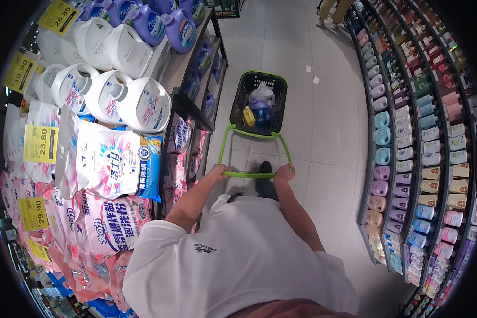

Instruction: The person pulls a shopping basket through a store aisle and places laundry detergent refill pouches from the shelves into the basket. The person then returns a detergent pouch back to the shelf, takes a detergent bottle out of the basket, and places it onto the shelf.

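Observation:
Both my hands grip the bright green handle (249, 175) of a black plastic shopping basket (241, 92) on the floor ahead. My left hand (220, 171) is closed around the handle's left corner, and my right hand (284, 173) around its right corner. Inside the basket are a white jug (262, 94), a purple bottle (258, 105), a yellow bottle (248, 116) and a small blue bottle (261, 115). Green side arms join the handle to the basket's near rim. One dark shoe (265, 167) shows just beyond the handle.
To the left, a display rack (196, 51) carries white detergent jugs (147, 105), purple jugs (181, 30) and washing powder bags (111, 161). Shelves of bottles (382, 136) line the right side. Another person's legs (332, 12) are farther up the tiled aisle (326, 119). Two paper scraps (316, 80) lie there.

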A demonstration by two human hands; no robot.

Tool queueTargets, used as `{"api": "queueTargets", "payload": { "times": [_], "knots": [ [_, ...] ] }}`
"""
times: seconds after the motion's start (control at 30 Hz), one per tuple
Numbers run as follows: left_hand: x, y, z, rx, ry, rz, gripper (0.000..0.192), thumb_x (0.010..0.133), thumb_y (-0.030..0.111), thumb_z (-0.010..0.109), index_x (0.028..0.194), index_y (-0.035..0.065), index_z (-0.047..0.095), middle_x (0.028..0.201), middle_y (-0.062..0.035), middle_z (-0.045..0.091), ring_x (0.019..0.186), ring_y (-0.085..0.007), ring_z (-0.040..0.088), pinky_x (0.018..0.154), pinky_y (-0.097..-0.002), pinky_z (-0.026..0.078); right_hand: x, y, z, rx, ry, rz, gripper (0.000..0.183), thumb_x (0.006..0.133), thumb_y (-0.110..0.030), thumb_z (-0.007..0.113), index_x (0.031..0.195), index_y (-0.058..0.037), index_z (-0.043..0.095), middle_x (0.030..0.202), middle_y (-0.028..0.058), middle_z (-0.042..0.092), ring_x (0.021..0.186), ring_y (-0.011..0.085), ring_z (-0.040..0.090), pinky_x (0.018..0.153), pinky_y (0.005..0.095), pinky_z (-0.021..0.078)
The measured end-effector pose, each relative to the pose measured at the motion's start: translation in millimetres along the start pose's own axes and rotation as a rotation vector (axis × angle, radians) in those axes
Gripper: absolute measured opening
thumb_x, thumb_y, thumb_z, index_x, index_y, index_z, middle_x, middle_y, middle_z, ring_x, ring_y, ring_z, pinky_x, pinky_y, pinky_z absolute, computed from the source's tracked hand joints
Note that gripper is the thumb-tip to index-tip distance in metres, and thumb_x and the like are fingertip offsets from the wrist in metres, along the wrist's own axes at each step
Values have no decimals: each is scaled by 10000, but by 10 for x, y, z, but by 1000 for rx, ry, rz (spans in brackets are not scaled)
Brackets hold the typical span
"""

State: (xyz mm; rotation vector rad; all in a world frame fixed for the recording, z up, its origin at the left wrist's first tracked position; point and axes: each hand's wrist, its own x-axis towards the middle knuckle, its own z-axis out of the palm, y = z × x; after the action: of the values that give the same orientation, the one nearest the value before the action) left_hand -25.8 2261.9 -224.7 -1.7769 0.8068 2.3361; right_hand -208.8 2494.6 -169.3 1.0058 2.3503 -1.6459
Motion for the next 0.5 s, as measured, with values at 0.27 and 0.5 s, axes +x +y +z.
{"api": "queueTargets", "payload": {
  "times": [0.27,0.5],
  "knots": [
    [-90,944,1150,9,110,32,120,858,-69,376,934,-42,465,758,-128,498,694,-243,570,574,-349,530,1014,-541,784,-44,-108,37,406,910,-307,454,962,79,569,873,264,608,727,391,608,710,480,472],
    [286,1623,1423,-129,120,75,112,858,-72,385,939,-43,457,789,-136,483,716,-256,559,611,-359,537,1222,-1138,1478,-8,-106,128,441,927,-330,439,1005,88,556,960,277,601,884,402,597,803,465,460]
  ]
}}
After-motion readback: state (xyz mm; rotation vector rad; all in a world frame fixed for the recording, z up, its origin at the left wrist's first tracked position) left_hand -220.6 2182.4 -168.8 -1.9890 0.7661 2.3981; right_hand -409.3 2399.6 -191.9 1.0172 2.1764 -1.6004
